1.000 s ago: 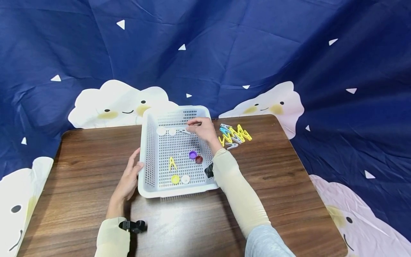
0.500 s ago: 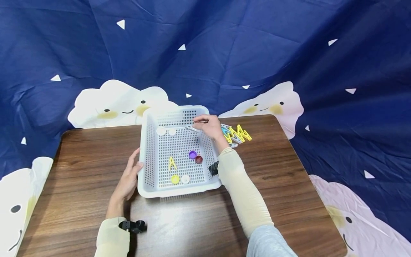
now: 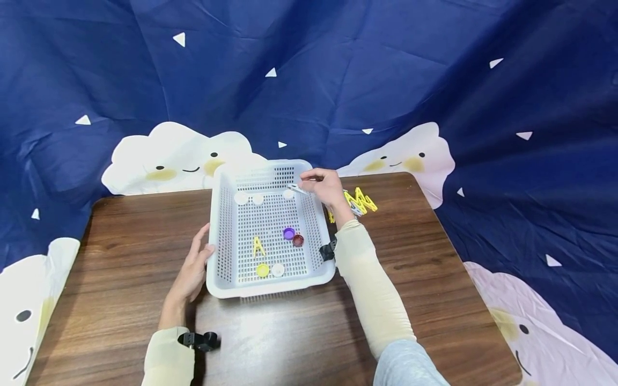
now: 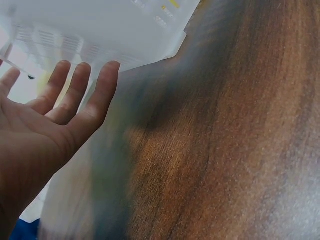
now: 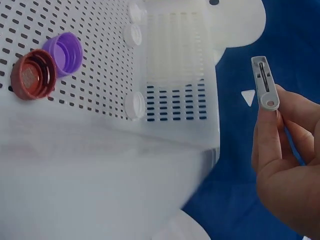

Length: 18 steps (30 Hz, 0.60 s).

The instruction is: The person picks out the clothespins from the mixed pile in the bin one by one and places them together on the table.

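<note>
The right hand (image 3: 326, 185) pinches one grey clothes peg (image 5: 264, 85) between thumb and fingertips, holding it above the far right rim of the white basket (image 3: 219, 236). The left hand (image 3: 193, 271) rests with straight, relaxed fingers against the basket's left wall, gripping nothing.

Inside the basket lie seven bottle caps: three white caps (image 3: 257, 199) along the far end, one purple cap (image 3: 288, 234) touching one red cap (image 3: 298, 240) near the right wall, and one yellow cap (image 3: 263, 269) just beside another white cap (image 3: 277, 269) at the near end. One yellow peg (image 3: 258, 246) lies between them. On the worktop (image 3: 120, 252), right of the basket, sits a pile of pegs (image 3: 359, 201), too tangled to count.

Compared with a second ago, the right hand has risen and moved right, from the basket floor to over its rim, uncovering the third far white cap. The left hand has stayed put.
</note>
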Motion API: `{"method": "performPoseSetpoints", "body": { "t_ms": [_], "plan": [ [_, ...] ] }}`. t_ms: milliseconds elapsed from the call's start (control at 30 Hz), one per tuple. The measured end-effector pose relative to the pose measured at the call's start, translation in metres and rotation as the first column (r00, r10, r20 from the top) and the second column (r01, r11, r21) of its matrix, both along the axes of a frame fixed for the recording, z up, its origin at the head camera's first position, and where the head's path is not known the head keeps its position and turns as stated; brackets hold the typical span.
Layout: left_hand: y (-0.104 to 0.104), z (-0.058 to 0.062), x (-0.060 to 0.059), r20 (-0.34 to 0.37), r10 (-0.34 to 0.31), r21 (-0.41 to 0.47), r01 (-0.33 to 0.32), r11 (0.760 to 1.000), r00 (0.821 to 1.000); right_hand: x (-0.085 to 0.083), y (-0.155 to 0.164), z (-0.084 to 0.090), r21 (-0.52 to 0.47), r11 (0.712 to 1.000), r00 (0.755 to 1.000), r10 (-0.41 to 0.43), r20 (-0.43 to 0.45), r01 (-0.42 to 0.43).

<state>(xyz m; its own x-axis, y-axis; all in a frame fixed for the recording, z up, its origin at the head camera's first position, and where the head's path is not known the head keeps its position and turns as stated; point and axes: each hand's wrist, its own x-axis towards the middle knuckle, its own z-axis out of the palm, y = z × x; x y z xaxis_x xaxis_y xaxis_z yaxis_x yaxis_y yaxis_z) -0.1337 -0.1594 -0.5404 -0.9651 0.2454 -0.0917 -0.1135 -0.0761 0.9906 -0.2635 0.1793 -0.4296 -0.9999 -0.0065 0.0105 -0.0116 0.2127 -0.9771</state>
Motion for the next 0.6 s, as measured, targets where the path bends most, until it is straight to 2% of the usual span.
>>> {"method": "performPoseSetpoints", "body": {
  "t_ms": [200, 433, 600],
  "plan": [
    [0.0, -0.001, 0.0, -0.005, 0.005, -0.005, -0.005, 1.0, 1.0, 0.0, 0.011, -0.002, -0.014, 0.999, 0.999, -0.032, 0.002, 0.032],
    [-0.001, -0.001, 0.0, -0.012, -0.004, -0.006, 0.004, 1.0, 1.0, 0.003, 0.02, -0.004, -0.056, 0.998, 0.998, -0.028, 0.059, 0.032],
    [0.0, 0.0, 0.0, -0.012, -0.003, -0.013, 0.003, 1.0, 1.0, 0.005, 0.028, -0.005, -0.059, 0.997, 0.998, -0.043, 0.039, 0.045]
  ]
}}
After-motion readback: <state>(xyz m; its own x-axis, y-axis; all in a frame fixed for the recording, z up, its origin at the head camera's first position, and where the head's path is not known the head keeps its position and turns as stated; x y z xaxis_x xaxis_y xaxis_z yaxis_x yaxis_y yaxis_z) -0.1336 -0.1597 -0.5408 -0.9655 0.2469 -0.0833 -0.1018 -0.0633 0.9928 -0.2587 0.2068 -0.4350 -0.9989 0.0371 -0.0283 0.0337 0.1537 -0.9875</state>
